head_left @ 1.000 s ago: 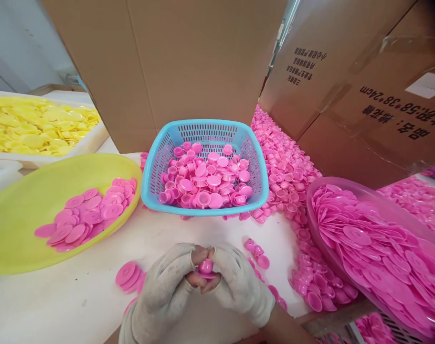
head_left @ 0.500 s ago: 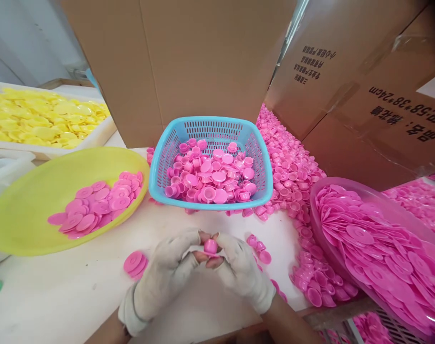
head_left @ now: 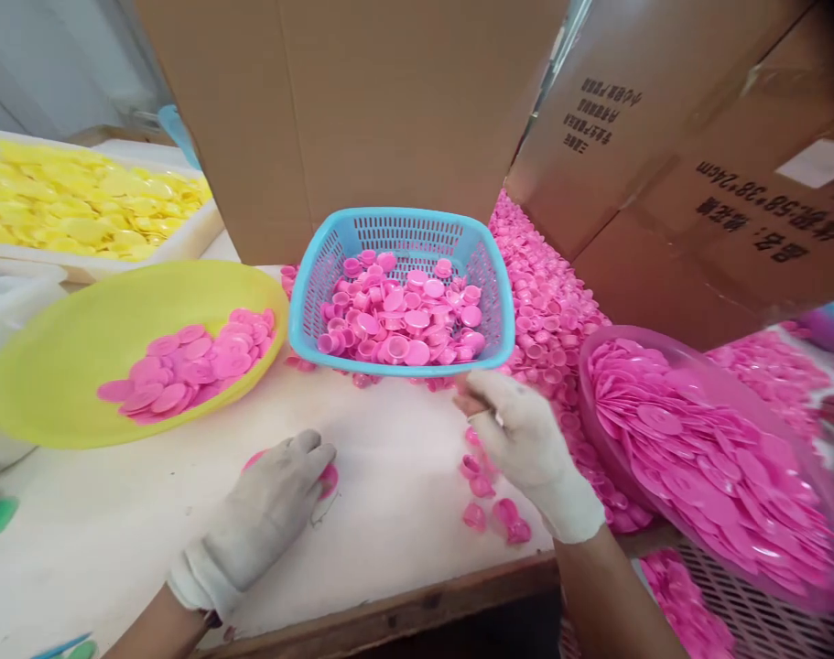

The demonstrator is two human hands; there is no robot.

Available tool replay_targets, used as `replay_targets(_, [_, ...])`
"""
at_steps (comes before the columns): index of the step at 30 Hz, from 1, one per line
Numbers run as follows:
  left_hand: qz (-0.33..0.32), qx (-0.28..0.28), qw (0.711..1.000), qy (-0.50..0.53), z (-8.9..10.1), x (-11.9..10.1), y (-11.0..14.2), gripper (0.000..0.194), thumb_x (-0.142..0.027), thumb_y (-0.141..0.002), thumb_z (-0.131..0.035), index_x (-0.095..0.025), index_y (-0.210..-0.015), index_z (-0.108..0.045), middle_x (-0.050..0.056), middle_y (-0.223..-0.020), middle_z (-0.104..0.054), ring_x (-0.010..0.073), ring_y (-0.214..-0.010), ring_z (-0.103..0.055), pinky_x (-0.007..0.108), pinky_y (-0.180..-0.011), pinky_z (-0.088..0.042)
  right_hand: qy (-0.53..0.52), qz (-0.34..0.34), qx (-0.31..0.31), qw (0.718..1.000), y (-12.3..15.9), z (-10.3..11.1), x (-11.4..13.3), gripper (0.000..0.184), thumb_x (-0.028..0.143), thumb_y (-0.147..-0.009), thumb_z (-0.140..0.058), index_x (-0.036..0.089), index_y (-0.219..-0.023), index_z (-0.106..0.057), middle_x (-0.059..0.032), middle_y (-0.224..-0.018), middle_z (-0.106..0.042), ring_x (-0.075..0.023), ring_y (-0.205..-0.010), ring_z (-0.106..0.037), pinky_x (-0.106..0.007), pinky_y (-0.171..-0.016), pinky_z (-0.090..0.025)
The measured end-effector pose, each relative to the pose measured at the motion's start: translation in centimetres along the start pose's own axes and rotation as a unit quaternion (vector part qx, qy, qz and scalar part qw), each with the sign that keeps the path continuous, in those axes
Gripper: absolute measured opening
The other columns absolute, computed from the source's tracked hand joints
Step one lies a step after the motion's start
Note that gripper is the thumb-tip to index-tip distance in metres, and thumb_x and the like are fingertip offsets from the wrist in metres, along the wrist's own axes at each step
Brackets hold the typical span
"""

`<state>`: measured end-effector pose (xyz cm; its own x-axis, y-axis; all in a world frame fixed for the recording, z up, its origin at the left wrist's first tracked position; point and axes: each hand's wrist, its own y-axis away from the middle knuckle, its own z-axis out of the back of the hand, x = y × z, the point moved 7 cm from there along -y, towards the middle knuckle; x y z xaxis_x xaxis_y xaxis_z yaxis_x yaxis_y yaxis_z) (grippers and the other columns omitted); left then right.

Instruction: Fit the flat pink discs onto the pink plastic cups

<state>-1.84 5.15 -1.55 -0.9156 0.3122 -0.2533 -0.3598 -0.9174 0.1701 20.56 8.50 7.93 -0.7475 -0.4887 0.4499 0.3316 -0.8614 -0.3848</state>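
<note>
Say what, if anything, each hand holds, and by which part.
The left hand partly covers pink discs on the table; any grip is hidden. The right hand is curled near the basket; whether it holds anything cannot be told.

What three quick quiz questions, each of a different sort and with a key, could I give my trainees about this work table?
1. True or false: the left hand partly covers pink discs on the white table.

2. Multiple choice: what does the blue basket contain?
A) Yellow discs
B) Pink pieces
C) Green blocks

3. Short answer: which of the person's hands is nearer the blue basket?

Key:
1. True.
2. B.
3. The right hand.
</note>
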Motion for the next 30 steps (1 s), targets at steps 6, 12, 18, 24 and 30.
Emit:
replay_targets(6, [-0.018,-0.048,0.996,0.077,-1.0,-0.7,-1.2,0.018,-0.022,-0.084,-0.043,-0.017,-0.086,-0.06,0.007,-0.087,-0.063,0.021,-0.077,-0.059,0.036,-0.075,-0.045,0.13,-0.086,0.195,0.968,7.1,-4.9,-3.2,0.011,0.009,-0.078,-0.053,0.019,-0.079,-0.059,-0.0037,-0.078,-0.061,-0.0171,-0.07,-0.057,-0.026,-0.059,-0.039])
replay_targets(12, [0.049,-0.016,0.911,0.409,0.2,-2.8,-3.6,0.016,-0.028,-0.081,-0.045,-0.018,-0.074,-0.056,-0.001,-0.063,-0.058,0.0141,-0.06,-0.056,0.026,-0.059,-0.043,0.088,-0.049,0.148,0.984,6.6,-5.7,-2.7,0.019,0.003,-0.078,-0.047,0.019,-0.073,-0.057,-0.0041,-0.076,-0.058,-0.017,-0.069,-0.054,-0.028,-0.063,-0.042])
replay_targets(18, [0.08,0.043,0.743,0.663,-0.9,-4.6,-4.3,0.016,-0.023,-0.073,-0.051,-0.013,-0.083,-0.059,0.001,-0.066,-0.06,0.0116,-0.059,-0.058,0.024,-0.059,-0.048,-0.023,0.048,0.058,0.997,3.7,-6.2,1.5,0.015,0.01,-0.085,-0.044,0.018,-0.089,-0.055,-0.0075,-0.096,-0.057,-0.0188,-0.086,-0.054,-0.033,-0.076,-0.045])
replay_targets(24, [0.065,0.036,0.705,0.705,-1.1,-3.6,-3.4,0.017,-0.024,-0.075,-0.057,-0.011,-0.082,-0.064,0.002,-0.069,-0.063,0.0105,-0.062,-0.058,0.023,-0.061,-0.049,-0.005,0.085,0.053,0.995,3.3,-8.7,2.1,0.023,0.007,-0.084,-0.043,0.019,-0.098,-0.057,-0.0083,-0.106,-0.059,-0.0199,-0.092,-0.056,-0.033,-0.077,-0.049])
replay_targets(30, [0.105,0.033,0.69,0.716,-1.6,-2.8,-3.3,0.017,-0.025,-0.075,-0.059,-0.013,-0.085,-0.065,0.001,-0.067,-0.064,0.0114,-0.063,-0.06,0.024,-0.064,-0.051,-0.021,0.075,0.046,0.996,3.3,-9.2,2.4,0.035,0.002,-0.08,-0.039,0.017,-0.105,-0.06,-0.0107,-0.107,-0.059,-0.0205,-0.094,-0.057,-0.035,-0.08,-0.052])
